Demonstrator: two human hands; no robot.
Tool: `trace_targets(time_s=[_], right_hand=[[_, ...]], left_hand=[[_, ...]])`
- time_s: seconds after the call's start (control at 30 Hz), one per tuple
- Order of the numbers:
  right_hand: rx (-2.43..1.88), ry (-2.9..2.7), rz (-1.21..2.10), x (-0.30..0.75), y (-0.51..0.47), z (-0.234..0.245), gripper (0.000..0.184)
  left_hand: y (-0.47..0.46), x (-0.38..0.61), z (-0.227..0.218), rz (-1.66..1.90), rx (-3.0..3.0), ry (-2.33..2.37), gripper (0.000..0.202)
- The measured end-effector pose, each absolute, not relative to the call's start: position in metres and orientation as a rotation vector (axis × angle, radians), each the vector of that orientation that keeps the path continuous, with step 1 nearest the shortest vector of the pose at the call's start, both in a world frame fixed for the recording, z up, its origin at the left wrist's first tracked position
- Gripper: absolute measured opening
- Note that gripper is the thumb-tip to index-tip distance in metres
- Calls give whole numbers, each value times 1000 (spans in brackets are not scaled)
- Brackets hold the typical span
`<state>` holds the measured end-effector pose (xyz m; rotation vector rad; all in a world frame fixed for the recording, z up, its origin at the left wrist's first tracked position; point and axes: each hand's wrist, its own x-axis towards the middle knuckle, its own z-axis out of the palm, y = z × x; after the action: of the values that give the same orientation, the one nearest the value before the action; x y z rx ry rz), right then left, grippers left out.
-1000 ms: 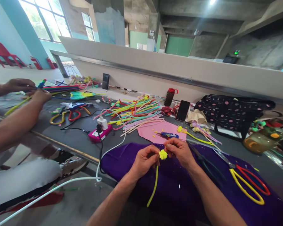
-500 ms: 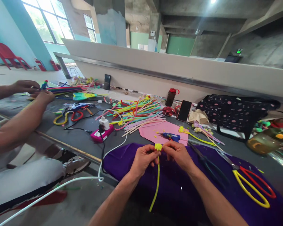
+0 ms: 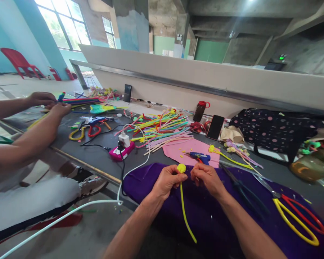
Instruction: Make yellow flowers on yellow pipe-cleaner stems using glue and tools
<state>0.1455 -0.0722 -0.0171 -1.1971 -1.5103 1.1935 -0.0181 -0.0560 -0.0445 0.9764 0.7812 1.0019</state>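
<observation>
Between its thumb and fingers my left hand (image 3: 169, 181) grips a yellow pipe-cleaner flower (image 3: 181, 168) just under its bunched head. The flower's long stem hangs below, curving to the right over a purple cloth (image 3: 140, 180). A little to the right, apart from the flower, my right hand (image 3: 206, 177) is closed with its fingertips pinched together; whether anything small is between them I cannot make out. Just beyond my hands lies a blue glue gun (image 3: 197, 157) on a pink sheet (image 3: 172, 151) with yellow scraps. Another yellow flower (image 3: 211, 148) rests at the sheet's right edge.
Scissors with red and yellow handles (image 3: 297, 219) and black pliers (image 3: 243, 187) lie at right. A pile of pipe cleaners (image 3: 162, 126) is behind the magenta power strip (image 3: 121, 151). A white cord crosses the table's edge. At left, a co-worker's hands (image 3: 52, 104) hold something small.
My right hand has drawn away from the flower head to the right. The stem's lower end has swung right. The whole view has shifted slightly.
</observation>
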Motion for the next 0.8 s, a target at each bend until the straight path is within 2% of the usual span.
trace_targets(time_s=[0.43, 0.67, 0.8], right_hand=[[-1200, -1522, 1188, 142, -72, -17, 9], [-1196, -1537, 1214, 143, -74, -20, 21], [-1200, -1540, 1196, 142, -73, -21, 16]], left_hand=[[-56, -16, -47, 1061, 1020, 810, 29], [-54, -18, -44, 1027, 923, 807, 25], [-54, -20, -44, 994, 933, 786, 22]])
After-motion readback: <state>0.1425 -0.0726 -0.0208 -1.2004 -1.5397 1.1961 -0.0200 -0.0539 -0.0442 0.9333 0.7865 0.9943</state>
